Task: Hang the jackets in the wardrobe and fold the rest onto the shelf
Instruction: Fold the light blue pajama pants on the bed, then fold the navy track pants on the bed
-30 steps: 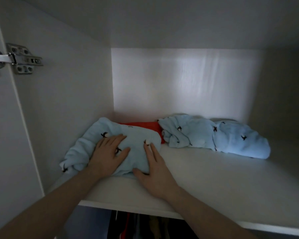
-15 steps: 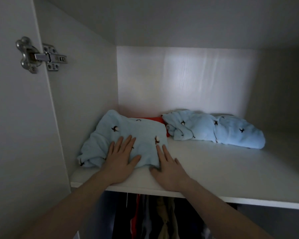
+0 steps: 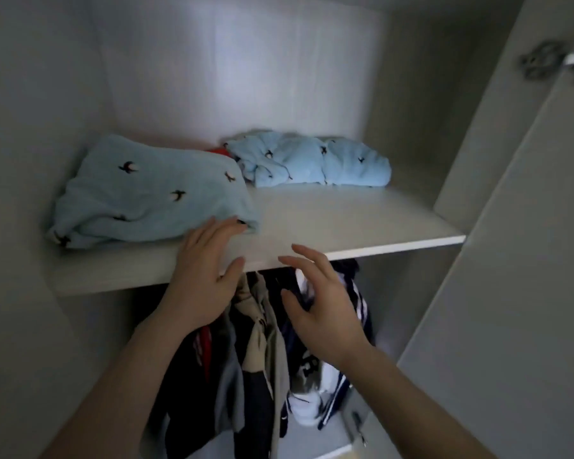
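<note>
Now that both my hands have come back off the folded blue top (image 3: 150, 190), it lies on the shelf (image 3: 328, 223) by itself. A moment ago my palms were flat on it, pressing it down. My left hand (image 3: 201, 276) is open now, fingers straight, and only the fingertips are at the front corner of the top; I cannot tell if they quite touch it. My right hand (image 3: 322, 303) is open too, fingers loose, holding nothing. It floats in front of the shelf edge, well away from the cloth.

I think this means the top is done. It sits flat and does not need me to hold it.

The folded blue top is on the left side of the shelf, near the left wall. Its long side runs from left to right along the shelf, a little slanted, with the right end nearer the front edge. Behind it a bit of red cloth (image 3: 217, 150) peeks out. Next to that, at the back, sits the other blue bundle (image 3: 312, 162), long from left to right too, and more crumpled.

Under the shelf the hanging jackets (image 3: 262, 342) are on the rail, so that part looks done as well.
</note>
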`<state>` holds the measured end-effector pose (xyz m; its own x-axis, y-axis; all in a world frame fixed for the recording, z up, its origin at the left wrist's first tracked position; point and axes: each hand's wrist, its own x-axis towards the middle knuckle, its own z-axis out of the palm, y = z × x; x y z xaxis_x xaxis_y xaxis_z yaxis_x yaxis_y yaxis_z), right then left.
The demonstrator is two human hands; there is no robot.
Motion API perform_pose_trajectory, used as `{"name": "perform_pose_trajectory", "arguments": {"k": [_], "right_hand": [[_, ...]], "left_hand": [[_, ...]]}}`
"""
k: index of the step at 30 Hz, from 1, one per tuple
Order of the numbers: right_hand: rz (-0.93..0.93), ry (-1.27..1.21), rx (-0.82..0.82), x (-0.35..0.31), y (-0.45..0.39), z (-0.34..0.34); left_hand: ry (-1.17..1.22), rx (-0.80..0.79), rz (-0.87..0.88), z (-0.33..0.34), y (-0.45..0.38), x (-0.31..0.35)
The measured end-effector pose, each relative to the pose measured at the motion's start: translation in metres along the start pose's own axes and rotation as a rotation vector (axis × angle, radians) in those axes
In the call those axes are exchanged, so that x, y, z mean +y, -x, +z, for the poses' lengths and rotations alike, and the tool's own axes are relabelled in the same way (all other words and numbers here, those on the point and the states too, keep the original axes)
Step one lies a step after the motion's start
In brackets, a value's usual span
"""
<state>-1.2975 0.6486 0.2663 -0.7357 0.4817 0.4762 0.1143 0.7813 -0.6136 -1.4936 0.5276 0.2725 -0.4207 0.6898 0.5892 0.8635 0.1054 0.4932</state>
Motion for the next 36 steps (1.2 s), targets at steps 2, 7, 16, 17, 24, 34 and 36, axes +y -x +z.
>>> {"name": "perform_pose_trajectory", "arguments": {"k": [2, 7, 16, 17, 24, 34, 36], "right_hand": [[0.103, 0.023, 0.047, 0.006, 0.05, -0.027], [0.41, 0.135, 0.146, 0.016, 0.192, -0.102], [0.928, 0.188, 0.481, -0.059, 0.5, -0.197], [0.973, 0.203, 0.513, -0.07, 0.536, -0.203], [1.243, 0.296, 0.76, -0.164, 0.756, -0.236], [1.524, 0.411, 1.227, -0.32, 0.979, -0.245], [1.568, 0.427, 1.298, -0.343, 1.013, -0.245]], "left_hand": [[0.094, -0.039, 0.126, 0.024, 0.015, 0.038], [0.26, -0.287, 0.334, 0.082, 0.064, 0.134], [0.52, -0.729, 0.626, 0.155, 0.223, 0.352], [0.542, -0.774, 0.65, 0.159, 0.247, 0.377], [0.618, -1.062, 0.884, 0.17, 0.42, 0.53], [0.719, -1.371, 1.378, 0.15, 0.623, 0.745], [0.746, -1.408, 1.464, 0.145, 0.659, 0.785]]}}
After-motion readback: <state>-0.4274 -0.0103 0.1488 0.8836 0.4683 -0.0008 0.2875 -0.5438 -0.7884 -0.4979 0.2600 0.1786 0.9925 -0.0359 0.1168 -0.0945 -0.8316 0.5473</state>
